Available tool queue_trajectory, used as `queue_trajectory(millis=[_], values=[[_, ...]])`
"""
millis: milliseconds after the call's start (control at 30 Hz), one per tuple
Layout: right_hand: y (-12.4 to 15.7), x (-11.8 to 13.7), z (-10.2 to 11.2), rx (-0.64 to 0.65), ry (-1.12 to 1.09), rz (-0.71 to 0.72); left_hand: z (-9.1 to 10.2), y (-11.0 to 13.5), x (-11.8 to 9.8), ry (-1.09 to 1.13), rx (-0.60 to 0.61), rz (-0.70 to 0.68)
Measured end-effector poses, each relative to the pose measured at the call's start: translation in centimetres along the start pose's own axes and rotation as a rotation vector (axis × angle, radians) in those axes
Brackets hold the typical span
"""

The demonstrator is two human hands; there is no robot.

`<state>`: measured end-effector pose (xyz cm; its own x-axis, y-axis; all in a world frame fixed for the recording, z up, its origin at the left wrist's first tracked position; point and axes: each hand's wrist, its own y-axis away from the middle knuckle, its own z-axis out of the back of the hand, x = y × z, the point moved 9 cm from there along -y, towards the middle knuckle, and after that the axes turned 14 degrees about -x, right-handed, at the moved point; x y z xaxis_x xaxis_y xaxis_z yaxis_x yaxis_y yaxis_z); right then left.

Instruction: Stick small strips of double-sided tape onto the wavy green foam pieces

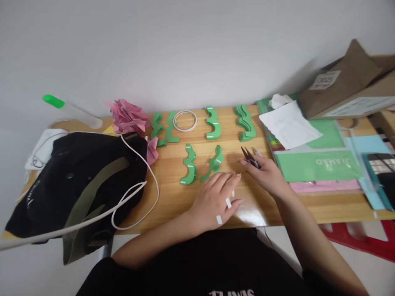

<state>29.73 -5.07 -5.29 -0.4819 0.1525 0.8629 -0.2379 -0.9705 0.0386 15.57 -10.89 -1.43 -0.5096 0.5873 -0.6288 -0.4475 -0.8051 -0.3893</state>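
My left hand (pixel 217 197) lies flat on the wooden table (pixel 173 197), fingers stretched out, with small white tape strips stuck on its back. Its fingertips almost touch a green wavy paper piece (pixel 213 163). A second green wavy piece (pixel 189 164) with white tape bits lies just left of that one. My right hand (pixel 266 172) is closed round dark tweezers (pixel 249 157), tips pointing up and left. More green wavy pieces (pixel 213 122) and a stack of them (pixel 245 122) lie farther back. A roll of white tape (pixel 185 120) sits between them.
A black bag (pixel 77 181) with a white cord (pixel 135 193) fills the left of the table. Pink folded paper (pixel 128 116) lies behind it. Coloured paper packs (pixel 321 164), a white sheet (pixel 290 125) and a cardboard box (pixel 348 86) crowd the right side.
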Motion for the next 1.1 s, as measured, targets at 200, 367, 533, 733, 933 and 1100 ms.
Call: queue_trajectory(millis=[200,367,533,733,933,1100], values=[[2.5,1.6,0.0,0.14,-0.331,-0.274,1.6,-0.7,1.5,0.627,0.055,0.329],[2.9,3.2,1.2,0.06,-0.204,-0.165,1.6,-0.6,2.0,0.597,0.043,0.336],[3.2,3.1,1.6,0.031,-0.081,-0.08,3.0,-0.6,1.8,0.204,-0.036,0.144],[3.4,1.6,1.2,-0.133,0.071,0.054,6.5,1.7,3.2,-0.31,-0.274,-0.134],[5.5,2.5,-3.9,-0.172,0.259,0.291,3.8,4.9,0.6,-0.348,-0.114,-0.52],[5.5,2.4,-5.4,-0.181,0.393,0.402,0.9,5.7,1.0,-0.344,0.049,-0.457]])
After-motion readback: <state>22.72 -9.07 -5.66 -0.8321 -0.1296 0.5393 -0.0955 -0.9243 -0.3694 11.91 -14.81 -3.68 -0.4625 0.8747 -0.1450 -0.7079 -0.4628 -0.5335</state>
